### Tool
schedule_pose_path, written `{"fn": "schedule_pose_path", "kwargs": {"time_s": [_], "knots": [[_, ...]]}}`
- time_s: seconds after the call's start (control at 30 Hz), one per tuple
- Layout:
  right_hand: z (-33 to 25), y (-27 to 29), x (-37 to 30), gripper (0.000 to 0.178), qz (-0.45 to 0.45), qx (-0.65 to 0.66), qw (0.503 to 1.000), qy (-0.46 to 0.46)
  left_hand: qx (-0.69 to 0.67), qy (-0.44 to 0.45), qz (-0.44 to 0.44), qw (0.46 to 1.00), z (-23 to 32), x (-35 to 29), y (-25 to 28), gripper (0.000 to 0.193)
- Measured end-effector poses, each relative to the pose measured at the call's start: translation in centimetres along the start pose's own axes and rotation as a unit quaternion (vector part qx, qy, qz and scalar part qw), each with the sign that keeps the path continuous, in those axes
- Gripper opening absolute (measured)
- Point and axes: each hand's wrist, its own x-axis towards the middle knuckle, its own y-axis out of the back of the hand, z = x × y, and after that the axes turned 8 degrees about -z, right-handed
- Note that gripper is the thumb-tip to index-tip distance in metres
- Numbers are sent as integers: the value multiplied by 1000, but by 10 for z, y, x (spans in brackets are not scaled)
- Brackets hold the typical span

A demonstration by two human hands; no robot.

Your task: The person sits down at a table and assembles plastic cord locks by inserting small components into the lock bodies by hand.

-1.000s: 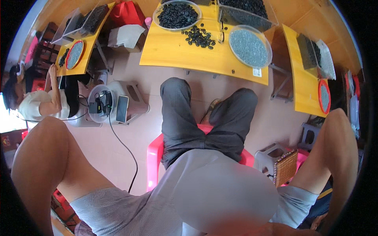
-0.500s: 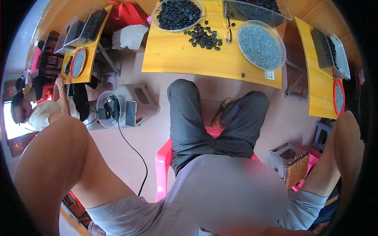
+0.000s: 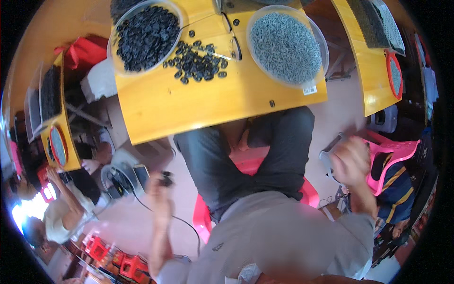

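Note:
My left hand (image 3: 160, 196) is raised left of my knees, blurred, its fingers closed on a small black piece (image 3: 166, 179). On the other side my right hand (image 3: 351, 162) is curled, smeared by motion; whatever is in it is hidden. On the yellow table (image 3: 189, 111) stands a round clear tub of black oval pieces (image 3: 147, 39), with a loose pile of the same pieces (image 3: 201, 64) beside it. A second round tub holds small silvery screw-like parts (image 3: 285, 47). A single black piece (image 3: 272, 103) lies by the near edge.
Eyeglasses (image 3: 235, 47) lie between the tubs. At left, a phone (image 3: 141, 176) leans by a clear tub with black plugs (image 3: 118, 182), and a cable crosses the floor. Another person (image 3: 71, 215) sits at a side table. At right stands a pink chair (image 3: 380, 161).
Both hands have come into view, lowered on either side of my body. The view has shifted, bringing the table nearer and turning it slightly.

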Motion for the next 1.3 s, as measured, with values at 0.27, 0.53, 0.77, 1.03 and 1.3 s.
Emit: {"fn": "schedule_pose_path", "kwargs": {"time_s": [0.27,0.53,0.77,1.03,1.3], "knots": [[34,-210,-290,23,-356,315,609,-635,-43,308,-348,884,-201,-19,-100,48],[28,-191,-195,26,-302,307,631,-646,21,294,-238,925,-184,-20,-82,40],[56,-167,-118,34,-571,108,662,-473,21,275,-253,927,-191,28,-69,41],[-17,-57,96,11,128,-56,990,-4,359,-76,-101,925,-49,58,-45,40],[-18,-109,208,13,143,-145,978,-44,170,-371,-38,912,12,-9,-53,30]]}}
